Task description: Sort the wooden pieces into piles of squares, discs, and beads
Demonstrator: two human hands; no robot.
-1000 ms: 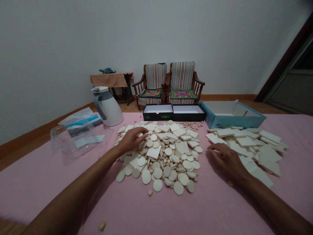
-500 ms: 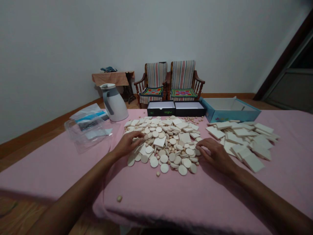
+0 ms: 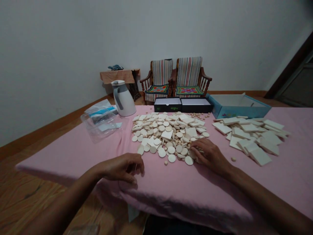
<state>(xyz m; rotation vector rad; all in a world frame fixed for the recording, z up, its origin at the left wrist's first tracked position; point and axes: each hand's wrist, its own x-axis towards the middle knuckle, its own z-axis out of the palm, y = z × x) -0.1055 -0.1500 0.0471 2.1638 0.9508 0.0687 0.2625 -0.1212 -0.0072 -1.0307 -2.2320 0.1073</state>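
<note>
A broad pile of pale wooden discs, square tiles and small wooden cubes spreads over the pink-covered table. My left hand hovers low over the cloth near the front edge, apart from the pile. Its fingers are bent and the thumb stands away from them; nothing shows between them. At the pile's right edge lies my right hand, fingers loosely curved and touching pieces there. A single small cube sits just in front of the pile. Another small piece rests beyond my right wrist.
A second heap of square tiles lies to the right. Behind are a blue box and two black trays. On the left stand a white jug and clear plastic packaging. Two chairs are beyond the table.
My left hand has left the pile's left side and come back toward the front edge, where a small cube lay. My right hand stays at the pile's right side. The view has shifted slightly.
</note>
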